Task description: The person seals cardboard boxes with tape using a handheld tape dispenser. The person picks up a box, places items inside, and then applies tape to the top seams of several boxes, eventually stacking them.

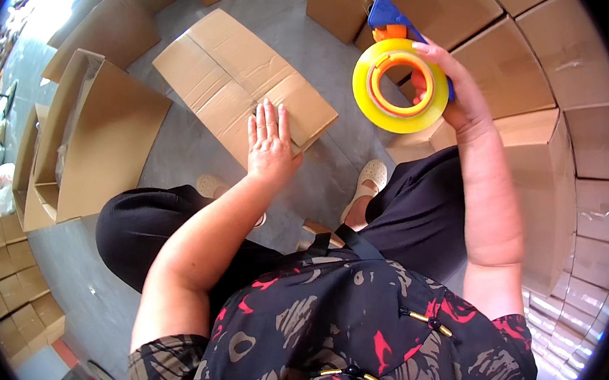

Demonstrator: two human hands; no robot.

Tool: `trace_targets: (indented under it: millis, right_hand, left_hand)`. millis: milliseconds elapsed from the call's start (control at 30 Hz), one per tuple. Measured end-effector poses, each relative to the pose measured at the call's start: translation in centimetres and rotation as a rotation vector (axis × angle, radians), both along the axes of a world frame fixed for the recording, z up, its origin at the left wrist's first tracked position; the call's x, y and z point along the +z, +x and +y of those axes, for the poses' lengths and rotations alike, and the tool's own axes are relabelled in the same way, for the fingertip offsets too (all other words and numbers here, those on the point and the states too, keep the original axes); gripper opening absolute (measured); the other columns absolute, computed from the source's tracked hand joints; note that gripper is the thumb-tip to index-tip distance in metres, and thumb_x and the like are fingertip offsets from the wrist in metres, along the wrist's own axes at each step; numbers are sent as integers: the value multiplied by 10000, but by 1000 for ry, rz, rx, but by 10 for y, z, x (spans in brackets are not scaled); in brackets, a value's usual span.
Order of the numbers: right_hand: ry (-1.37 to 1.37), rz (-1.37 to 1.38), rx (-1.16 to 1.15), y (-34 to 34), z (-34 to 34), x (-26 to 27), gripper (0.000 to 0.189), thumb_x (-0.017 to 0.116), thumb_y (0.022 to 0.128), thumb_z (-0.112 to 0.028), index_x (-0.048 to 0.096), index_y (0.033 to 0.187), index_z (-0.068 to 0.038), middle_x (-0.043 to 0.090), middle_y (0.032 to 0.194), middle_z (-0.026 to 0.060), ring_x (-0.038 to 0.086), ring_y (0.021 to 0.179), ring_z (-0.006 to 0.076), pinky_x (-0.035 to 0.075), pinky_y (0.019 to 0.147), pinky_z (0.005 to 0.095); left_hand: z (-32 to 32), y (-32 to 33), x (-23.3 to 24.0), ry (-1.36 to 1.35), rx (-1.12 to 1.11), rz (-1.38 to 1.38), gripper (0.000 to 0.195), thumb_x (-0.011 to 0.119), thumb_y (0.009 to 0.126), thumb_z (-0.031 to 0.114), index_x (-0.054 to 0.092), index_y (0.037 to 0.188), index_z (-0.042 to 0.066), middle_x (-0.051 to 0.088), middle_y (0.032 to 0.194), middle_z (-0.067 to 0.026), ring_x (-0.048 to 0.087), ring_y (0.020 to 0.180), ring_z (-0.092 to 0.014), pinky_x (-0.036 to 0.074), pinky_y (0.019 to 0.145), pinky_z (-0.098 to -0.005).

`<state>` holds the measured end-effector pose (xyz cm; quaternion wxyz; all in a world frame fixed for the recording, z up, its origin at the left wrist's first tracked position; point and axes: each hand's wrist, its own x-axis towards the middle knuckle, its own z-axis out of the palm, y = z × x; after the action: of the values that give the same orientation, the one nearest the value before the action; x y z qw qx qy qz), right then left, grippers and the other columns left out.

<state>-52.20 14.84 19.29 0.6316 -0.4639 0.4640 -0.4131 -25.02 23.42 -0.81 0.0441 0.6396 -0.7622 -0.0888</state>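
Observation:
A closed cardboard box [223, 72] stands tilted to the view on the grey floor in front of me, a seam running along its top flaps. My left hand [271, 148] lies flat on the near end of that top, fingers stretched out and slightly apart, holding nothing. To the right of the box, my right hand [449, 79] grips a blue and orange tape dispenser [388, 20], raised off the box. The dispenser carries a large yellow roll of tape [366, 89] on an orange hub. The palm and part of the handle are hidden.
Stacked cardboard boxes [495, 73] form a wall along the right. Open cartons [101, 137] stand at the left, with more boxes [111, 28] behind them. Small stacked boxes [4, 270] are at the far left. My knees and feet are close around the near end of the box.

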Motion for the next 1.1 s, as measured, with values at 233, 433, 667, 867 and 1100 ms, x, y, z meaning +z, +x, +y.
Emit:
trace_targets:
  millis: [233, 433, 667, 867, 1100]
  right_hand:
    - [86, -124, 20, 41, -8, -22, 580, 680, 946, -326, 543, 1420, -22, 654, 1204, 67, 609, 1044, 122, 486, 900, 270]
    - [133, -143, 83, 58, -19, -32, 666, 660, 948, -306, 468, 1517, -19, 633, 1294, 84, 609, 1156, 154, 481, 1019, 307]
    - [94, -104, 164, 90, -30, -36, 686, 701, 914, -246, 466, 1519, -22, 635, 1286, 98, 629, 1105, 153, 500, 980, 299]
    - [-346, 247, 481, 124, -2, -42, 793, 815, 808, -179, 505, 1537, -145, 665, 1313, 106, 666, 1151, 191, 526, 1017, 324]
    - [-615, 509, 555, 134, 18, -53, 839, 800, 732, -173, 521, 1522, -186, 742, 1136, 174, 758, 980, 268, 599, 898, 365]
  left_hand:
    - [-7, 91, 13, 45, -413, -70, 1144, 846, 763, 360, 184, 1620, -6, 136, 1684, -289, 126, 1587, -404, 140, 1289, -514]
    - [-18, 143, 41, 117, -627, -98, 903, 662, 862, 161, 206, 1629, 25, 160, 1699, -239, 135, 1596, -355, 138, 1297, -499]
    - [-35, 146, 86, 223, 55, 576, 804, 688, 949, 525, 413, 1555, 73, 416, 1592, -188, 348, 1508, -315, 299, 1235, -464]
    - [-24, 119, 124, 710, 659, 1752, 678, 441, 1051, 632, 612, 1351, 49, 660, 1317, -107, 640, 1196, -211, 516, 1069, -356]
    - [-12, 104, 106, 754, 688, 2061, 478, 579, 1043, 508, 651, 1236, 77, 711, 1148, -58, 707, 1028, -156, 594, 899, -283]
